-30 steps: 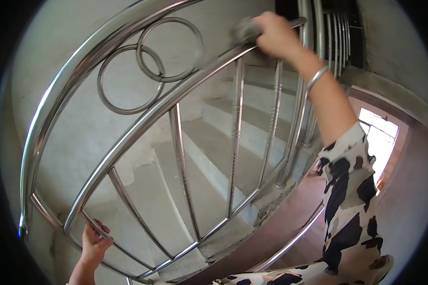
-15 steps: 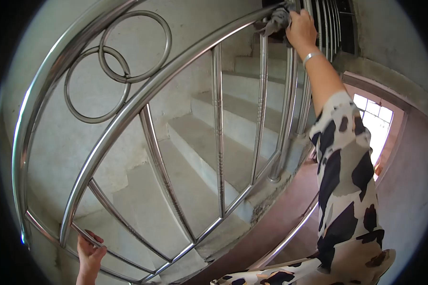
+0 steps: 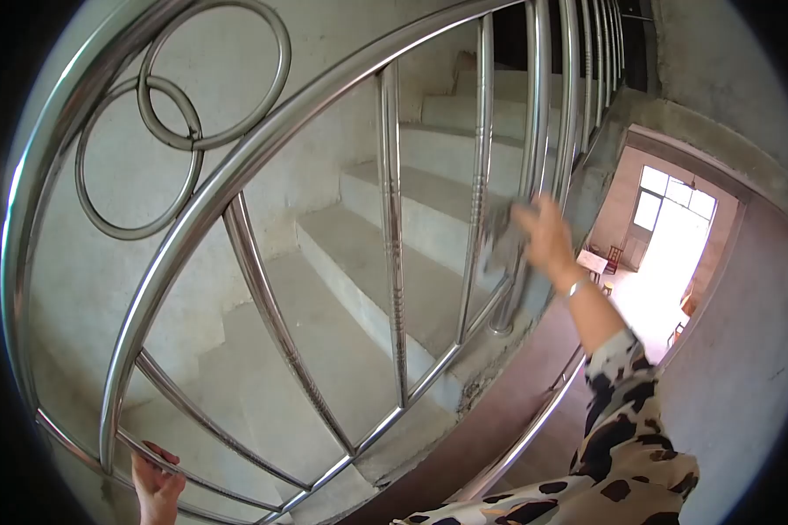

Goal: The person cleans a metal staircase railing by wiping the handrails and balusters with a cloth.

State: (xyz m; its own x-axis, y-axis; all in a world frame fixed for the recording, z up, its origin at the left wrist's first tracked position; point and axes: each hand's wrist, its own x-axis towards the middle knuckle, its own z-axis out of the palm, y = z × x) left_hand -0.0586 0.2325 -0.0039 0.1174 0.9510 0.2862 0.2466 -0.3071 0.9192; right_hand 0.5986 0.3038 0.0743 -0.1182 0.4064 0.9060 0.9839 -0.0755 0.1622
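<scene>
My left hand (image 3: 155, 483) is wrapped around a thin lower bar (image 3: 210, 472) of the stainless steel stair railing (image 3: 236, 171), at the bottom left. Toward the right, my right hand (image 3: 548, 243) is closed on a grey cloth (image 3: 499, 238), which is smeared by motion. The cloth lies close to a thick upright post (image 3: 534, 114) and a thinner baluster (image 3: 482, 140). Whether it touches either one I cannot tell.
Concrete steps (image 3: 438, 254) rise behind the balusters. Two interlocked metal rings (image 3: 203, 144) sit between the upper rails. To the right, a bright doorway (image 3: 674, 227) opens below, with a small table (image 3: 592, 262) and a chair (image 3: 614, 259) inside.
My right hand has come down from the top rail with the grey cloth, to the lower part of the post. My left hand keeps its hold on the bar. The view has shifted slightly.
</scene>
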